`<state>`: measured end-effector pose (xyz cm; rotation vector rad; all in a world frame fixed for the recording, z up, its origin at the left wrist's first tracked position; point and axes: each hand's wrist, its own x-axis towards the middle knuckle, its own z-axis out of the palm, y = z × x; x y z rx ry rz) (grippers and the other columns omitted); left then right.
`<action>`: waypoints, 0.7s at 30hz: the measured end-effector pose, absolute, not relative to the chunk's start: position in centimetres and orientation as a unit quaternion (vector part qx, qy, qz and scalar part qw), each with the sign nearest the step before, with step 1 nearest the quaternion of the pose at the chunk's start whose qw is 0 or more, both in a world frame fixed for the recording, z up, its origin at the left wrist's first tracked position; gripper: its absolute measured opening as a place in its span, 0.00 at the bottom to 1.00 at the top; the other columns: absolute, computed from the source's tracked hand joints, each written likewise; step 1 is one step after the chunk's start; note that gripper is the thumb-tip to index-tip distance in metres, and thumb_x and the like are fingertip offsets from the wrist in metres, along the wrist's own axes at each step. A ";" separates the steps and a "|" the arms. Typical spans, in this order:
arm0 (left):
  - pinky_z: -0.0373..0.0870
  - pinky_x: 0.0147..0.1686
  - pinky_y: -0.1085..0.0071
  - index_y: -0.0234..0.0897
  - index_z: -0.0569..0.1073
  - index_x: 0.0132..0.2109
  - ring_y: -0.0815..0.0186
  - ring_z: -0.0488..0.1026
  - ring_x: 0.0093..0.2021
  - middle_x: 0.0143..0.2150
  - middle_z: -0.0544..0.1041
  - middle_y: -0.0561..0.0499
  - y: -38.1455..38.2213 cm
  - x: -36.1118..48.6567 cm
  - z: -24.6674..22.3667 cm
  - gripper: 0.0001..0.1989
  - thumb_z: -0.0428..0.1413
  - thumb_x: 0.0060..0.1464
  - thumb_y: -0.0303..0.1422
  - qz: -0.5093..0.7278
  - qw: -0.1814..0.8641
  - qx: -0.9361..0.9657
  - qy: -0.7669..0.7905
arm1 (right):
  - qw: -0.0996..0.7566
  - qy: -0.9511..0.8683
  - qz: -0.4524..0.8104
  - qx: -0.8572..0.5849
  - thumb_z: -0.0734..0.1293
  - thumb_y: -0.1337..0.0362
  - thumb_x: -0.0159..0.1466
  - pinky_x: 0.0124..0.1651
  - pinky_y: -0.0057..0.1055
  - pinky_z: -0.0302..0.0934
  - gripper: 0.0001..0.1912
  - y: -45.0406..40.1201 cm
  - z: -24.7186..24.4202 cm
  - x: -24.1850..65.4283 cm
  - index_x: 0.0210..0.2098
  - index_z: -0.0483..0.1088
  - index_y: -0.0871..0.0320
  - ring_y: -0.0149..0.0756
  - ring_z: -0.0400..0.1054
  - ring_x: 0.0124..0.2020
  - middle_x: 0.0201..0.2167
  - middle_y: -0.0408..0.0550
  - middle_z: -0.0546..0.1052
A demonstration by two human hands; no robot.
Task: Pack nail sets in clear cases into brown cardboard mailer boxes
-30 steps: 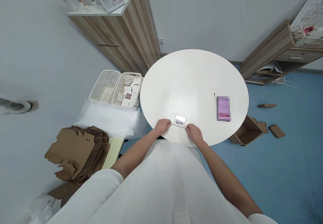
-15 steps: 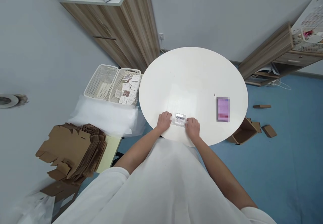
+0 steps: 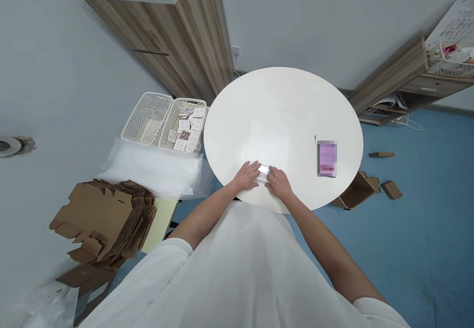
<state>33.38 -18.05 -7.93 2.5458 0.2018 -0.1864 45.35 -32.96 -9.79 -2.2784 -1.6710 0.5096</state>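
A small clear plastic case lies on the white oval table, near its front edge. My left hand rests on the case's left side, fingers spread out. On the right side of the case lies my right hand, its fingers bent over the edge and what is under them hidden. Between the two hands only the middle of the case shows, with a bright reflection on it.
A pixelated purple item lies on the table's right. Two white baskets, one holding small cards, stand left of the table. Flattened cardboard boxes are stacked at lower left; an open box stands on the floor at right.
Both hands have moved inward over the case, covering its sides. The left fingers have spread out. The camera view has shifted slightly.
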 end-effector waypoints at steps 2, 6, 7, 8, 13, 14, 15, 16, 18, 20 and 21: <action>0.41 0.59 0.56 0.40 0.68 0.40 0.57 0.50 0.61 0.60 0.58 0.47 -18.2 33.7 -8.0 0.14 0.56 0.43 0.30 -0.080 0.288 0.950 0.090 | 0.144 -0.577 0.182 -0.784 0.64 0.67 0.53 0.53 0.45 0.49 0.09 -32.6 -9.9 45.5 0.36 0.66 0.59 0.48 0.55 0.54 0.54 0.59 0.61; 0.46 0.56 0.58 0.40 0.67 0.40 0.55 0.58 0.57 0.55 0.64 0.45 -18.6 33.5 -7.5 0.15 0.56 0.42 0.32 -0.074 0.290 0.950 0.090 | 0.164 -0.582 0.195 -0.772 0.64 0.65 0.52 0.50 0.42 0.53 0.08 -33.0 -9.2 45.4 0.33 0.65 0.59 0.46 0.57 0.50 0.50 0.58 0.63; 0.49 0.55 0.58 0.40 0.67 0.40 0.55 0.61 0.54 0.52 0.66 0.45 -18.7 33.3 -7.3 0.15 0.56 0.41 0.33 -0.073 0.293 0.950 0.084 | 0.167 -0.584 0.204 -0.768 0.64 0.65 0.52 0.49 0.40 0.54 0.08 -33.3 -8.9 45.2 0.32 0.65 0.59 0.45 0.58 0.49 0.49 0.58 0.64; 0.52 0.53 0.60 0.40 0.67 0.39 0.56 0.64 0.51 0.47 0.69 0.46 -18.8 33.0 -7.1 0.14 0.56 0.40 0.34 -0.074 0.295 0.949 0.079 | 0.167 -0.585 0.218 -0.763 0.64 0.64 0.52 0.47 0.38 0.55 0.08 -33.6 -8.5 45.0 0.32 0.64 0.58 0.44 0.59 0.47 0.46 0.56 0.66; 0.61 0.37 0.67 0.39 0.66 0.33 0.62 0.68 0.32 0.28 0.70 0.52 -19.3 31.5 -6.5 0.10 0.53 0.41 0.37 -0.112 0.311 0.940 0.079 | 0.159 -0.562 0.297 -0.756 0.60 0.61 0.54 0.33 0.30 0.54 0.07 -35.0 -7.0 44.1 0.31 0.59 0.56 0.36 0.61 0.32 0.29 0.45 0.68; 0.61 0.34 0.68 0.39 0.65 0.33 0.63 0.68 0.30 0.27 0.70 0.52 -19.2 31.4 -6.4 0.09 0.53 0.42 0.37 -0.117 0.318 0.937 0.087 | 0.161 -0.552 0.314 -0.755 0.60 0.60 0.55 0.31 0.29 0.53 0.07 -35.1 -6.8 44.1 0.32 0.59 0.55 0.34 0.61 0.29 0.28 0.44 0.68; 0.61 0.33 0.69 0.39 0.65 0.33 0.64 0.67 0.29 0.27 0.70 0.53 -19.1 31.4 -6.4 0.09 0.52 0.44 0.37 -0.118 0.326 0.933 0.096 | 0.164 -0.541 0.332 -0.755 0.59 0.60 0.56 0.30 0.28 0.52 0.07 -35.1 -6.6 44.3 0.33 0.58 0.55 0.33 0.60 0.27 0.27 0.43 0.68; 0.61 0.32 0.69 0.39 0.65 0.34 0.65 0.67 0.29 0.28 0.70 0.53 -19.0 31.5 -6.3 0.09 0.51 0.45 0.37 -0.116 0.334 0.929 0.104 | 0.169 -0.530 0.348 -0.755 0.58 0.59 0.57 0.30 0.28 0.52 0.07 -34.9 -6.4 44.6 0.33 0.58 0.55 0.33 0.59 0.26 0.27 0.42 0.68; 0.61 0.33 0.69 0.39 0.65 0.34 0.64 0.67 0.31 0.30 0.71 0.53 -18.5 32.0 -6.2 0.08 0.50 0.47 0.38 -0.104 0.343 0.927 0.114 | 0.189 -0.514 0.362 -0.754 0.57 0.58 0.58 0.31 0.28 0.52 0.07 -34.5 -6.2 45.3 0.33 0.57 0.54 0.32 0.59 0.26 0.28 0.42 0.68; 0.61 0.37 0.68 0.39 0.66 0.34 0.63 0.67 0.37 0.35 0.71 0.51 -17.9 32.7 -6.0 0.08 0.51 0.47 0.38 -0.085 0.336 0.931 0.117 | 0.212 -0.515 0.346 -0.755 0.56 0.57 0.59 0.34 0.30 0.54 0.08 -34.0 -6.0 46.1 0.32 0.58 0.54 0.34 0.61 0.30 0.30 0.43 0.69; 0.61 0.39 0.67 0.40 0.66 0.34 0.62 0.67 0.40 0.37 0.71 0.51 -17.7 32.9 -6.0 0.09 0.51 0.48 0.39 -0.077 0.329 0.933 0.121 | 0.219 -0.515 0.333 -0.759 0.57 0.56 0.59 0.36 0.31 0.54 0.08 -33.8 -6.0 46.5 0.32 0.59 0.54 0.35 0.61 0.33 0.32 0.44 0.69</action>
